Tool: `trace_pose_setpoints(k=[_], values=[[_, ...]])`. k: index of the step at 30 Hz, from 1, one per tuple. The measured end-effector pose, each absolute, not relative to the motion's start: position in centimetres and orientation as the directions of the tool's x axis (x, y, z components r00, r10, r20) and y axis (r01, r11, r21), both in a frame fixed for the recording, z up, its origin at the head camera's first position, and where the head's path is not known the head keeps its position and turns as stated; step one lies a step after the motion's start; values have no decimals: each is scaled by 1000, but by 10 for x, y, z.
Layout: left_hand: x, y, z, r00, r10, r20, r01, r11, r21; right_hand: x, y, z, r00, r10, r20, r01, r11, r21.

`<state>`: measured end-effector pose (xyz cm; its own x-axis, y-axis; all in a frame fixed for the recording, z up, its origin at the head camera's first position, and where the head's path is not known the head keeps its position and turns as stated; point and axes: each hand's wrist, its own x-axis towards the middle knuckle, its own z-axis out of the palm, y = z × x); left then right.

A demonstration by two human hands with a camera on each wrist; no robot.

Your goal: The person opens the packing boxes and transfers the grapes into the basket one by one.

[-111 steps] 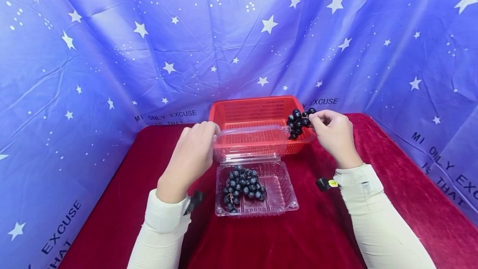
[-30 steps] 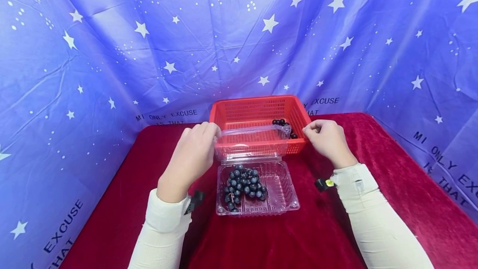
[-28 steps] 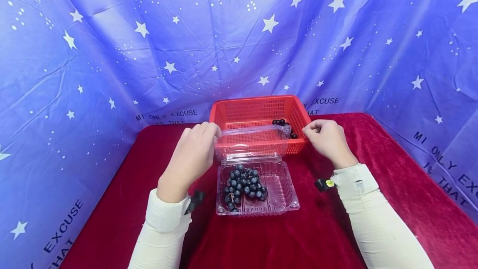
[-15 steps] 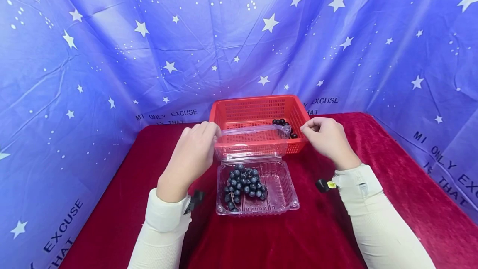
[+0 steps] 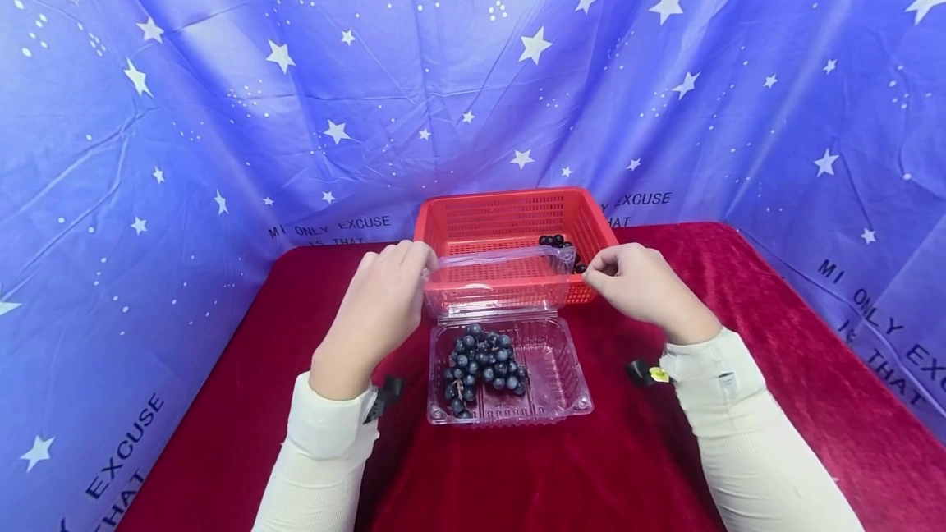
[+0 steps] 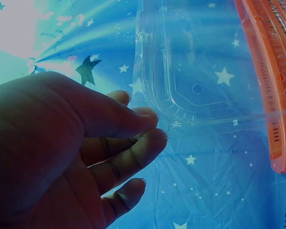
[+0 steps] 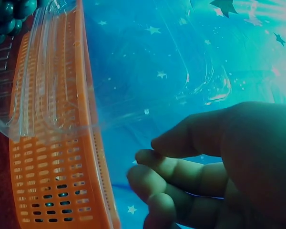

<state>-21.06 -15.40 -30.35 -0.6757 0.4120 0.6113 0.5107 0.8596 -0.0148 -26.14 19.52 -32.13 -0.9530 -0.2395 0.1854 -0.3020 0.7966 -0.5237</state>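
My left hand (image 5: 384,310) pinches the left corner of the raised lid (image 6: 195,107) of a clear plastic clamshell box, thumb against fingers. The lid stands up from its hinge, and a bunch of dark grapes (image 5: 484,364) lies in the left part of the box's base (image 5: 550,368). Just right of the lid's upper right corner is my right hand (image 5: 639,282), its fingers loosely bent. In the right wrist view, the thumb and fingertips (image 7: 148,181) hold nothing and are apart from the lid. More dark grapes (image 5: 550,241) lie inside the red basket, partly hidden by the lid.
The red slotted basket (image 5: 510,202) stands directly behind the clamshell box, its front side seen through the lid. A dark red velvet cloth (image 5: 502,483) covers the table. Blue star-printed curtains (image 5: 414,89) rise at the back and sides.
The right hand held a bunch of grapes over the basket's right end earlier; those grapes now lie inside. Since then it has moved left toward the lid. The left hand has stayed put.
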Motion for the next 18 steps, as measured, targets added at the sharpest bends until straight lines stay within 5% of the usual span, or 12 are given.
trace_pose_setpoints(k=[18], values=[[-209, -154, -302, -678, 413, 608, 509, 860, -17, -258, 181, -330, -916, -390, 90, -380, 775, -506]])
